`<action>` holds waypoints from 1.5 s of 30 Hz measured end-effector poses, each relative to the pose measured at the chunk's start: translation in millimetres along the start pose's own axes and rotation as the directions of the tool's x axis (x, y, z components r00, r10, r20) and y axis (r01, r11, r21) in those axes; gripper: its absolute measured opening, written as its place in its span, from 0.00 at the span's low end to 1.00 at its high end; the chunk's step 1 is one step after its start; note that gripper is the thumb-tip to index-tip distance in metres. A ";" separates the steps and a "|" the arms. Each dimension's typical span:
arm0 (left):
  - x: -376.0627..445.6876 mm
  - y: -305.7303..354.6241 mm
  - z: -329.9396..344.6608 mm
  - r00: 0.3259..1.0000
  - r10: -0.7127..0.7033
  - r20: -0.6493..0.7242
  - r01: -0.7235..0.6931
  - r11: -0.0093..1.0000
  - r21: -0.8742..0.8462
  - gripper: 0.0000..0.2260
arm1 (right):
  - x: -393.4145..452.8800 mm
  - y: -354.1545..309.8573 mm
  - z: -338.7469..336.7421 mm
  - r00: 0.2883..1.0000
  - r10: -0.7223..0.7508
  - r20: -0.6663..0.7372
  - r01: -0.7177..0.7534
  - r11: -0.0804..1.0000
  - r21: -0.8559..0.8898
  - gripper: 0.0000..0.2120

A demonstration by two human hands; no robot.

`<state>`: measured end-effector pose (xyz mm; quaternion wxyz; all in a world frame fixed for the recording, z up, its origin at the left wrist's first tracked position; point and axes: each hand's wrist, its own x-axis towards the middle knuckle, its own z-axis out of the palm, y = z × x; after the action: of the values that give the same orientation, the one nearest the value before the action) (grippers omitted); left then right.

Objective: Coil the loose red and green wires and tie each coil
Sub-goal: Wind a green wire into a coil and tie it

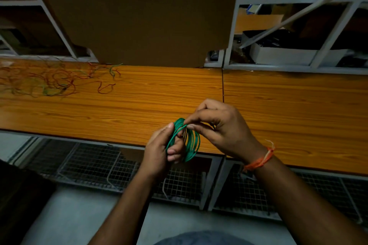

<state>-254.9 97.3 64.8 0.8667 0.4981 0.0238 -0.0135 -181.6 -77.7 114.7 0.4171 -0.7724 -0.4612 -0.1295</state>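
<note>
Dim storeroom, orange wood-grain counter, grey metal shelving behind: green coil being tied off.
Left hand grips the coiled green wire over the counter's near edge; right hand pinches its top strands. Next, probably: wrap the free end tight. Loose red and green wire tangle waits far left.

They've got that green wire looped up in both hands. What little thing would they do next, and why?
Probably wrap the free end around the bundle to tie it. The green coil already has many loops, gripped by the left hand, while the right hand pinches a strand at its top. The loose wires still wait on the table.
</note>
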 end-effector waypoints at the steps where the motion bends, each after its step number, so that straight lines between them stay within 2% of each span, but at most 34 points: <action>1: -0.2 -0.5 -0.6 0.999 -0.022 0.024 0.023 0.999 -0.027 0.15 | -0.8 0.7 0.5 1.000 0.027 -0.007 -0.027 1.000 0.000 0.05; 5: -2.5 -0.6 -1.4 0.998 -0.025 0.060 0.025 1.000 0.000 0.14 | -2.6 3.5 -4.2 0.987 0.160 -0.027 -0.161 0.985 -0.058 0.05; 11: -6.1 1.1 -1.0 0.995 -0.031 0.090 0.026 0.998 0.060 0.12 | -0.8 6.2 -20.9 0.960 0.274 0.061 -0.256 0.944 -0.207 0.04; 13: -7.1 0.3 -0.5 0.991 -0.037 0.125 0.030 0.998 0.053 0.14 | -0.3 3.4 -21.3 0.950 0.312 0.028 -0.305 0.940 -0.151 0.03; 16: -8.9 1.4 -1.2 0.983 -0.047 0.178 0.045 0.999 0.018 0.17 | -0.3 -3.1 -14.9 0.927 0.374 -0.033 -0.372 0.927 0.051 0.05; 19: -11.0 3.3 -2.6 0.987 -0.045 0.152 0.049 0.999 -0.023 0.13 | -4.5 -3.3 -6.4 0.914 0.399 -0.074 -0.390 0.914 0.110 0.05; 27: -13.9 5.0 -11.4 0.981 -0.028 0.190 0.043 0.996 -0.076 0.18 | -25.1 -5.8 18.8 0.843 0.536 -0.052 -0.491 0.804 0.334 0.02; 30: -14.3 5.0 -13.4 0.984 -0.043 0.174 0.056 0.996 -0.069 0.14 | -23.8 -8.3 18.5 0.846 0.530 -0.060 -0.494 0.820 0.289 0.03; 33: -11.4 5.6 -14.6 0.980 -0.063 0.187 0.070 0.997 -0.029 0.14 | -19.5 -15.0 14.7 0.861 0.482 -0.161 -0.454 0.872 0.184 0.03; 35: -9.5 7.1 -16.0 0.977 -0.070 0.200 0.075 0.997 -0.018 0.14 | -15.8 -17.8 12.9 0.859 0.474 -0.192 -0.438 0.876 0.200 0.02; 41: -2.7 16.3 -23.7 0.972 -0.047 0.229 0.066 0.995 -0.077 0.14 | -15.3 -12.0 31.6 0.814 0.567 -0.130 -0.513 0.805 0.299 0.05; 45: 1.3 22.1 -31.1 0.974 -0.041 0.224 0.055 0.997 -0.058 0.14 | -21.0 -4.8 49.8 0.836 0.537 -0.113 -0.505 0.833 0.225 0.05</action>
<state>-253.5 135.3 68.2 0.8787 0.4649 -0.0611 -0.0893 -206.1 -51.3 74.2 0.5450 -0.8123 -0.2051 -0.0328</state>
